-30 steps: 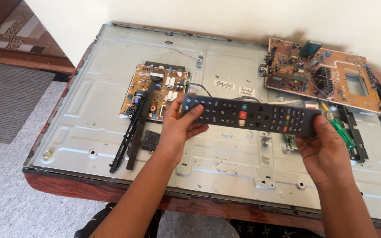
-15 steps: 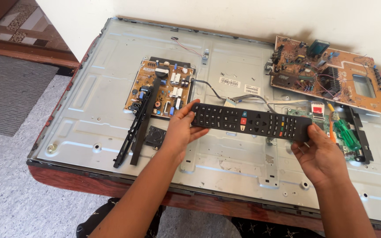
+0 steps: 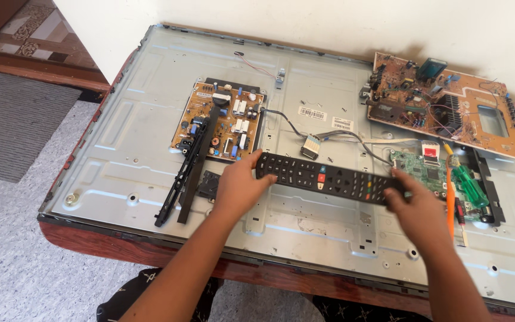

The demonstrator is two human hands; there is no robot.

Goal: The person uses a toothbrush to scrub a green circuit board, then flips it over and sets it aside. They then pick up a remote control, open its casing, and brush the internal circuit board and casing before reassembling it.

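Low over the metal panel [image 3: 150, 119] on the worktop [image 3: 78, 235], left hand [image 3: 236, 188] and right hand [image 3: 415, 206] each pinch an end of the remote [image 3: 329, 177], which could slip onto the green board [image 3: 427, 170] if either loosens

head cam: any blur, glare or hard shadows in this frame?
Head view: right hand smeared by motion blur, left hand slightly soft; remote and boards sharp. Soft daylight, mild sheen on the metal panel, no blown glare. Faint shadows only, under the remote and beside the black bracket. Panel edges look straight, no obvious distortion.
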